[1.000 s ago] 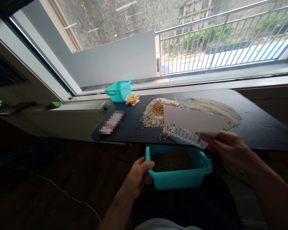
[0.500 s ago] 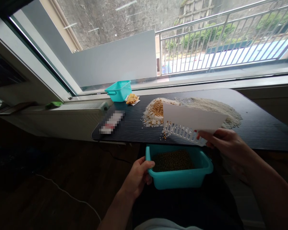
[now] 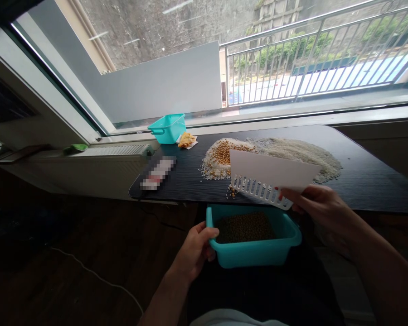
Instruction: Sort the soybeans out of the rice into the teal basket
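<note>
My left hand (image 3: 194,253) grips the left rim of a teal tub (image 3: 255,256) full of brown beans, held just below the front edge of the black table (image 3: 367,181). My right hand (image 3: 318,208) holds a white slotted scoop (image 3: 270,176) tilted on the table near that edge, above the tub. A few yellow beans and rice grains (image 3: 231,192) lie by the scoop's left corner. Behind the scoop spreads a wide pile of white rice (image 3: 302,154) with a patch of yellow beans (image 3: 224,151) at its left.
A second, smaller teal tub (image 3: 168,128) stands at the table's far left corner beside a yellow crumpled wrapper (image 3: 187,139). A blurred flat packet (image 3: 158,173) lies on the left of the table. A radiator (image 3: 115,151) runs under the window; a white cable (image 3: 98,280) crosses the dark floor.
The scoop shifted slightly back and then forward near the table's front edge, nudging a few beans and grains at its left corner. The left hand and tub have stayed put.
</note>
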### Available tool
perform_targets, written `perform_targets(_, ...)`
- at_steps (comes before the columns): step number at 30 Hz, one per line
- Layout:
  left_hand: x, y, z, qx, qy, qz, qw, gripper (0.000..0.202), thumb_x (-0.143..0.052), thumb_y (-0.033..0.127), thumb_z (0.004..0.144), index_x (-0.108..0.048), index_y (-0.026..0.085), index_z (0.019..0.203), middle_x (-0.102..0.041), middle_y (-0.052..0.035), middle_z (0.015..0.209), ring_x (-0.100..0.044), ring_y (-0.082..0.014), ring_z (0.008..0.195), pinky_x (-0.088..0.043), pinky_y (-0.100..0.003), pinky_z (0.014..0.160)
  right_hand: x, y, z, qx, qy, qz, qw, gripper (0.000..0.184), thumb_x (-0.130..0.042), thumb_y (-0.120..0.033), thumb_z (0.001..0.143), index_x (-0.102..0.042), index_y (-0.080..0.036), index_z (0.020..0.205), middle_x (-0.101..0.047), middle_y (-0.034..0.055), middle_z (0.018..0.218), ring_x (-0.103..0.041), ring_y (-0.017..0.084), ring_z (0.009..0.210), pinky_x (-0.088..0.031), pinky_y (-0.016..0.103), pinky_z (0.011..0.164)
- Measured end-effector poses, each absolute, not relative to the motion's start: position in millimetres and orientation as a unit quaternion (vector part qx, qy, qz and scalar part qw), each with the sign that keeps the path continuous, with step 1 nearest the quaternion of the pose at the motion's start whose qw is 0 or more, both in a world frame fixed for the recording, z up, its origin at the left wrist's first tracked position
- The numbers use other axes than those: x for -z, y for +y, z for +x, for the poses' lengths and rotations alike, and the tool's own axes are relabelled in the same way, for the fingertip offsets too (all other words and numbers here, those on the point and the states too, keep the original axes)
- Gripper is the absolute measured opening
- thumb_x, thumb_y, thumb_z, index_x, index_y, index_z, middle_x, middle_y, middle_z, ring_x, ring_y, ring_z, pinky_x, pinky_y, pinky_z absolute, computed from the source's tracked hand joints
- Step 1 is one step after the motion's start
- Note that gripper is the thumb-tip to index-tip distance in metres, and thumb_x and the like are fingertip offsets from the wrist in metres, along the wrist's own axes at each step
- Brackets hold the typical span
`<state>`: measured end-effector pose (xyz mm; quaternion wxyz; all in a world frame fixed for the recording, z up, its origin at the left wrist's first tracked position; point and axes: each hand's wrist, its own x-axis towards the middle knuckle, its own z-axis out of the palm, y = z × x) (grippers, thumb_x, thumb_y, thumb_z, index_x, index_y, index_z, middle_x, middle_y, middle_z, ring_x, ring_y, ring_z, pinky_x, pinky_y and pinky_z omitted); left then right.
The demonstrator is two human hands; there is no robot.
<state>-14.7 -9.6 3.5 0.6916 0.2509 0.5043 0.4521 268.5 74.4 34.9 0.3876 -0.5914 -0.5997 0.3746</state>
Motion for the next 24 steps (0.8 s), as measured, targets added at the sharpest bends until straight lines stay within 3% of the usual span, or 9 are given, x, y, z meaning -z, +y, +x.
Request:
perform_targets(14,-0.3,-9.6,-15.9,-0.451,0.501,0.254,0.694,0.030,-0.078,0.033,0.058,-0.053,0.019,0.066,-0.040,0.0108,0.040,-0.030,-0.0042,0.036,-0.020,-0.019,0.038,-39.5,78.7,259.4,-0.383,-0.602,-0.585,0.385,0.071,-0.068,-0.081,0.059,-0.079,-0.013,0.077,-0.065,0.0052,0.058,-0.050,0.015,0.052,-0.039,0.030,0.050)
perform_targets(24,-1.6,-9.1,-14.5,-0.452,0.505,0.254,0.690,0.031,-0.079,0.034,0.056,-0.053,0.019,0.065,-0.040,0.0107,0.041,-0.030,-0.0037,0.036,-0.019,-0.019,0.038,-47.1,67.0,266.7,-0.419,-0.563,-0.592,0.396,0.063,-0.077,-0.078,0.049,-0.075,-0.017,0.063,-0.061,0.0038,0.051,-0.048,0.014,0.049,-0.038,0.029,0.047)
